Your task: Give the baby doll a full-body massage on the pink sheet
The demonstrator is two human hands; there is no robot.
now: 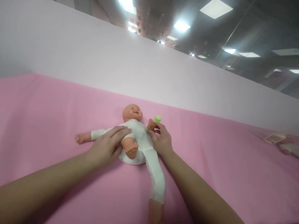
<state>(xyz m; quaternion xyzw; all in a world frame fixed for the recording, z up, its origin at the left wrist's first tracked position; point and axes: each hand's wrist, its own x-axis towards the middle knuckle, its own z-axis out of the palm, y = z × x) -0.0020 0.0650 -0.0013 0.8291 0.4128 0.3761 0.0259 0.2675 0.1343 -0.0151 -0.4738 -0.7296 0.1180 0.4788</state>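
Note:
A baby doll (pixel 141 133) with a smiling plastic head and a white cloth body lies on its back on the pink sheet. My left hand (pixel 108 141) is wrapped round its bent leg, whose bare foot (pixel 131 151) points toward me. With its thumb and fingers, my right hand (pixel 162 140) grips the doll's arm near its small plastic hand (pixel 150 124). The doll's other arm stretches out to the left, and its other leg reaches straight down toward me. Beneath its bottom shows the edge of a white rounded piece (pixel 133 160).
A small light-green object (pixel 158 119) lies just beyond my right hand. At the far right edge are a pale flat item (pixel 274 137) and a whitish item (pixel 289 148), both blurred. A white wall panel (pixel 116 65) rises behind the pink sheet (pixel 70 105).

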